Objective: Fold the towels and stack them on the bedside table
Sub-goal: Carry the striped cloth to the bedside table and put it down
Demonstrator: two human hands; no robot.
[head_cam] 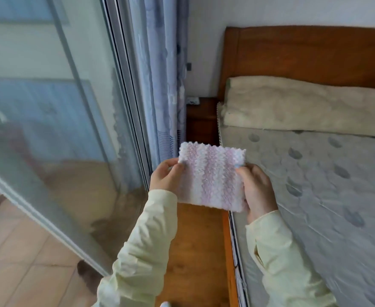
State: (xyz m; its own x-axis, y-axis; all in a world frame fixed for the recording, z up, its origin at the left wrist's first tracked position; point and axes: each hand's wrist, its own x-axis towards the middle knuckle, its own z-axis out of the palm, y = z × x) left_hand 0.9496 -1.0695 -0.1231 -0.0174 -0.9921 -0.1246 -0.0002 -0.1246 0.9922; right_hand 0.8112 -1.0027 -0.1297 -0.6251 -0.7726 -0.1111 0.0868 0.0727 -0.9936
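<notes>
Left hand (166, 176) and right hand (257, 189) are pinching the folded towel (212, 178) sideways, fingers clamped on it. I'd be holding it flat so it's landing square on the bedside worktop (204, 107).

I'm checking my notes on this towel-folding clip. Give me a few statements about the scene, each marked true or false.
1. The left hand and the right hand both hold the towel. True.
2. The towel is plain blue. False: it is white with pink stripes.
3. The towel lies on the bedside table. False: it is held in the air, short of the table.
4. A cream blanket lies at the head of the mattress. True.
</notes>
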